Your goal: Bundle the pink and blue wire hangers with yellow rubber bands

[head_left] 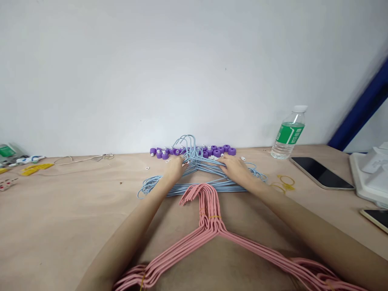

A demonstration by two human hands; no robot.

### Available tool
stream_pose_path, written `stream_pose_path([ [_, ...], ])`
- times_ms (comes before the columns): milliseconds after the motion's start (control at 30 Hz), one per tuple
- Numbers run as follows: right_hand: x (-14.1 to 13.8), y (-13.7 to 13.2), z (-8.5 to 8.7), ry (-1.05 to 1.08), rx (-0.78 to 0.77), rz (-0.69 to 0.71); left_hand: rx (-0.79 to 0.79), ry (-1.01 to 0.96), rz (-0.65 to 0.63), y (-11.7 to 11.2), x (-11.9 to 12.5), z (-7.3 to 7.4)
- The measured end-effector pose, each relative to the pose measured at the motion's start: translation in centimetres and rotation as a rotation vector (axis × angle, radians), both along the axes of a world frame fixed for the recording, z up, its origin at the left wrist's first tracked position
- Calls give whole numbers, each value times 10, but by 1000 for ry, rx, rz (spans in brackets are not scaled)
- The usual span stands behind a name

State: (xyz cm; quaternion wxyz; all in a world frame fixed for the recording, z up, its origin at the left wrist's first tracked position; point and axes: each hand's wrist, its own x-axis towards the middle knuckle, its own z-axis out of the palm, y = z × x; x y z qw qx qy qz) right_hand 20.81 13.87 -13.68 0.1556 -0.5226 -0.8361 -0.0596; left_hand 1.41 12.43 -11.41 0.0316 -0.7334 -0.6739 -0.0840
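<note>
A stack of light blue wire hangers [200, 178] lies flat on the table, hooks pointing to the wall. My left hand [175, 167] rests on the stack's left shoulder, fingers curled over the wires. My right hand [235, 167] lies on the right shoulder, fingers stretched toward the hooks. Nearer to me, between my forearms, lies a bundle of pink wire hangers [209, 226] tied with yellow bands. Behind the blue hooks runs a row of several purple round caps [218, 151] with small white pieces among them.
A water bottle [288, 133] with a green label stands at the right by the wall. A dark phone [321, 173] and a white tray [368, 178] lie further right. Yellow rubber bands [285, 182] lie beside the hangers. A cable [81, 159] and small items sit far left.
</note>
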Motion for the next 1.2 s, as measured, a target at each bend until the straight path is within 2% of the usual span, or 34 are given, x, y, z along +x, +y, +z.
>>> stream_pose_path([
  [333,0,0,0,15,-7,-34,-31,44,54,0,3,1],
  [700,-1,0,1,-27,-19,26,0,66,-8,2,-1,-1],
  [1200,-2,-3,7,66,-104,-12,68,-71,-2,3,-2,1],
])
